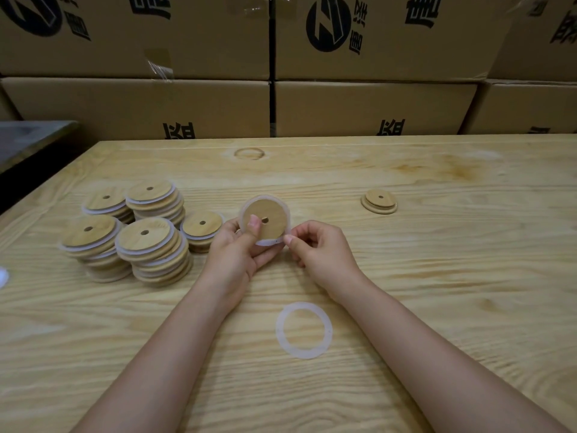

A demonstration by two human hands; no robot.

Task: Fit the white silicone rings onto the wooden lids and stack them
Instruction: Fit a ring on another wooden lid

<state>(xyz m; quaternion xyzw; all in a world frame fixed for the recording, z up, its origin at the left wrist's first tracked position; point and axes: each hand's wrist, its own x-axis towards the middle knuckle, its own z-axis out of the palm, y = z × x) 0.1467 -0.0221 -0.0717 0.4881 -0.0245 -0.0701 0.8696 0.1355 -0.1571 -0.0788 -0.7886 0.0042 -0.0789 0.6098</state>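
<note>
Head view, nearest first. Under and around the fingers: a pale pine worktop (pixel 437 307), smooth, with long wavy grain and a few amber patches.

Just short of the right fingers (pixel 299 245), flat between the two bare forearms: a loose ring (pixel 303 330) of thin, matte, milky silicone, slightly out of round.

Left fingers (pixel 253 225) curled round a wooden lid (pixel 268 225), raised off the worktop and tilted toward the camera, thumb pressed on its face beside the small centre hole. Round disc, light bamboo tone, fine straight grain. Around its rim, a fitted ring (pixel 271 242), white and soft-edged, its lower arc pinched between the right thumb and forefinger, remaining right fingers loosely curled.

Just left of the left fingers: stacked lids (pixel 146 242) in several leaning piles, wood and white rims in alternating layers, every top disc with the same centre hole, the shortest pile nearest the left fingers.

Beyond the right fingers and well apart to the right: a lone lid (pixel 379 201), stepped side up, a smaller disc raised on a wider one.

Farther past the fingers: a faint round stain (pixel 249 153) in the wood. Far left, a dark surface (pixel 31 139) beside the worktop. Behind everything, brown cardboard boxes (pixel 137 104) stacked in rows, black printed characters and a round logo, glossy clear tape along the seams.
</note>
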